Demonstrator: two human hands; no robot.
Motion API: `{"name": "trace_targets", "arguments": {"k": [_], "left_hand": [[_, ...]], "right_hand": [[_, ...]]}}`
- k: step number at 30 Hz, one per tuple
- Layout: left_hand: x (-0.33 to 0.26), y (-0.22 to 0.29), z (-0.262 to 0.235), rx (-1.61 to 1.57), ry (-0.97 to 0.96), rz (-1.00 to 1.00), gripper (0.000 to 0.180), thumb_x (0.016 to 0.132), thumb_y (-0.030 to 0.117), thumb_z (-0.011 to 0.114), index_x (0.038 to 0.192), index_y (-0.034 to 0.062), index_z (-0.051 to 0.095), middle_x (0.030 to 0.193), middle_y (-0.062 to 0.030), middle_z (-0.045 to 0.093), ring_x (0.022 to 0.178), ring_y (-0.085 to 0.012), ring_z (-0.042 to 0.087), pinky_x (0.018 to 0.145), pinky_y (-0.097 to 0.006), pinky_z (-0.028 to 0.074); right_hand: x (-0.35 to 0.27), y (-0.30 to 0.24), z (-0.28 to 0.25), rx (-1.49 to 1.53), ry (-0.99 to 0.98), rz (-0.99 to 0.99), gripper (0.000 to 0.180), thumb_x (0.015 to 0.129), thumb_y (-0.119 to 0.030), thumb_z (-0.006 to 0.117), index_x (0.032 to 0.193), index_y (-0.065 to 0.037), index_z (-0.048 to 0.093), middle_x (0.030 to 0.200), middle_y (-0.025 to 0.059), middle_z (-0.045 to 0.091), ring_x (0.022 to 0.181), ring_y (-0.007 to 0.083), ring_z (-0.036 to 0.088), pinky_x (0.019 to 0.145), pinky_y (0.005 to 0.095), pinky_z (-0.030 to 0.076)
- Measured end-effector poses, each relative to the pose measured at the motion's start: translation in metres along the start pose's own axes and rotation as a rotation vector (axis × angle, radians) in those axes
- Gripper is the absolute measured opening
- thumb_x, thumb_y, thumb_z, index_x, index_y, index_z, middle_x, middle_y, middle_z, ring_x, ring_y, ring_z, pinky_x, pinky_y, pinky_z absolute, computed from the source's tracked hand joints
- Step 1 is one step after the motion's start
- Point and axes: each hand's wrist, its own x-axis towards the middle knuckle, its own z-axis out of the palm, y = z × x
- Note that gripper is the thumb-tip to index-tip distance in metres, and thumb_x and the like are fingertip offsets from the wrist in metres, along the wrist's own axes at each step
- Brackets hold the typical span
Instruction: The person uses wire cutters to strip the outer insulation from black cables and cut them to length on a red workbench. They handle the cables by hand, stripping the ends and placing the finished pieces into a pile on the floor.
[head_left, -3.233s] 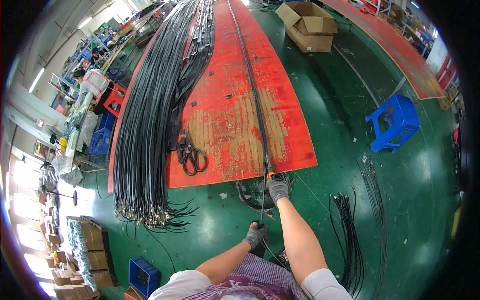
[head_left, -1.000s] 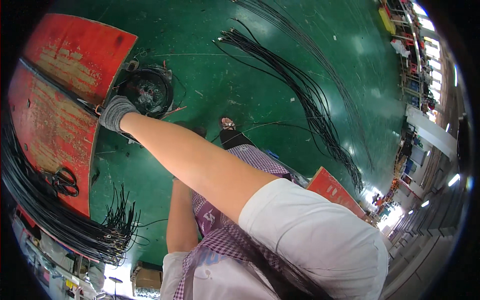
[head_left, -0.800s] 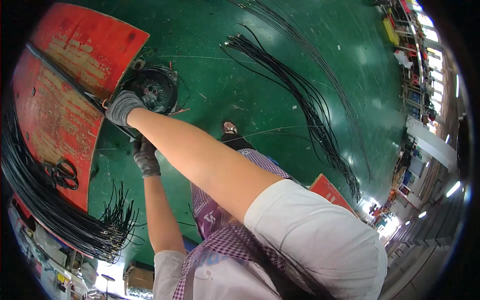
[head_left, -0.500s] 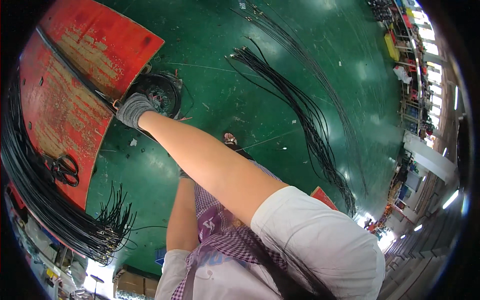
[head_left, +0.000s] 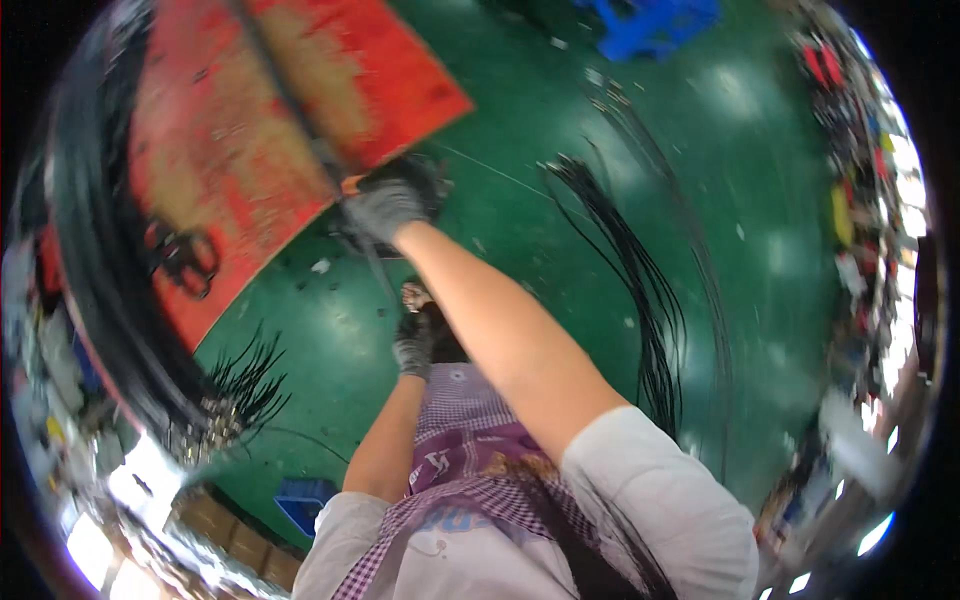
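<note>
In a grey glove, my right hand (head_left: 385,210) reaches to the edge of the red worn table (head_left: 400,95). It is closed around a small orange-handled tool (head_left: 351,185), whose working end is blurred. A long black cable or strip (head_left: 283,88) lies across the tabletop and runs to this hand, continuing below it toward my left hand. My left hand (head_left: 412,345), gloved in grey too, is held low near my apron with its fingers closed; it appears to grip the strip's lower part, though the contact is blurred. Black-handled scissors (head_left: 185,258) rest on the table.
A thick bundle of black cables (head_left: 95,230) hangs along the table's left side, its metal-tipped ends (head_left: 215,425) at the near corner. More black cables (head_left: 630,270) lie on the green floor (head_left: 520,260). A blue bin (head_left: 303,500) and a blue crate (head_left: 660,25) stand on the floor.
The view has swung, so table and cables appear shifted. My left hand, mostly hidden behind my right arm before, now shows. My right hand still holds the orange-handled tool at the table edge.
</note>
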Motion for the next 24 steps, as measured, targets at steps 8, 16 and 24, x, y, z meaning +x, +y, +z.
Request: {"name": "trace_targets", "arguments": {"k": [8, 16, 24], "left_hand": [[0.009, 0.084, -0.113, -1.468, 0.434, -0.379, 0.011, 0.079, 0.016, 0.057, 0.082, 0.0059, 0.056, 0.063, 0.0001, 0.051, 0.052, -0.0093, 0.042, 0.048, -0.023, 0.035], [0.047, 0.103, -0.142, -1.365, 0.192, -0.307, 0.015, 0.076, 0.018, 0.059, 0.084, 0.0060, 0.055, 0.061, -0.0003, 0.052, 0.053, -0.0101, 0.047, 0.049, -0.024, 0.038], [0.019, 0.047, -0.035, -1.231, 0.077, -0.569, 0.023, 0.079, 0.022, 0.052, 0.093, 0.0048, 0.055, 0.086, -0.0064, 0.056, 0.080, -0.0138, 0.050, 0.067, -0.026, 0.040]], "right_hand": [[0.009, 0.011, 0.009, 0.103, -0.017, 0.125, 0.020, 0.071, -0.023, 0.046, 0.076, -0.007, 0.058, 0.072, 0.0133, 0.059, 0.070, 0.0291, 0.056, 0.064, 0.0394, 0.042], [0.014, 0.030, 0.024, -0.075, 0.004, -0.109, 0.024, 0.070, -0.026, 0.044, 0.075, -0.005, 0.055, 0.069, 0.0140, 0.057, 0.064, 0.0276, 0.056, 0.062, 0.0347, 0.043], [0.008, 0.026, 0.022, 0.274, -0.038, 0.170, 0.019, 0.068, -0.022, 0.052, 0.073, -0.004, 0.056, 0.067, 0.0096, 0.056, 0.064, 0.0230, 0.053, 0.061, 0.0342, 0.041]]}}
